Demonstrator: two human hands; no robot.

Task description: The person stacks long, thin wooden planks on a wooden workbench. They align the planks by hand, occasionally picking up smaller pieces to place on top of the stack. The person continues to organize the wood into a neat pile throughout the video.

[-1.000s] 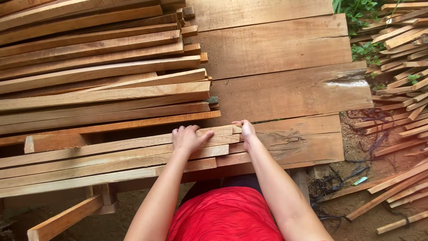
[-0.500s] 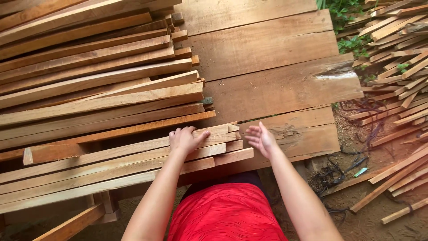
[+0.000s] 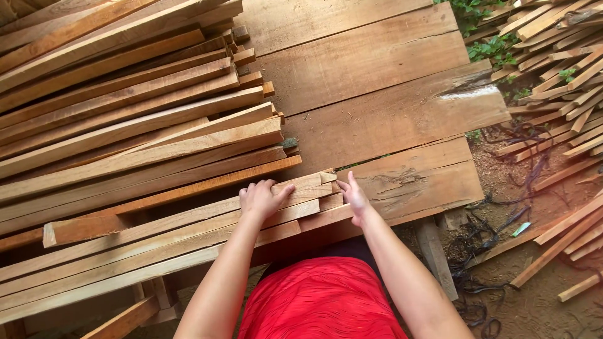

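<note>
Right hand (image 3: 355,199) shifted onto slat ends (image 3: 326,188), left hand (image 3: 260,199) fingers curled over slats

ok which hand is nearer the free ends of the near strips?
Right. The right hand presses against the strip ends; the left hand lies flat on top of the near strips, further back from those ends.

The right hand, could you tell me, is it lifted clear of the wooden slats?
No, the right hand rests against the ends of the wooden slats lying on the plank table.
</note>
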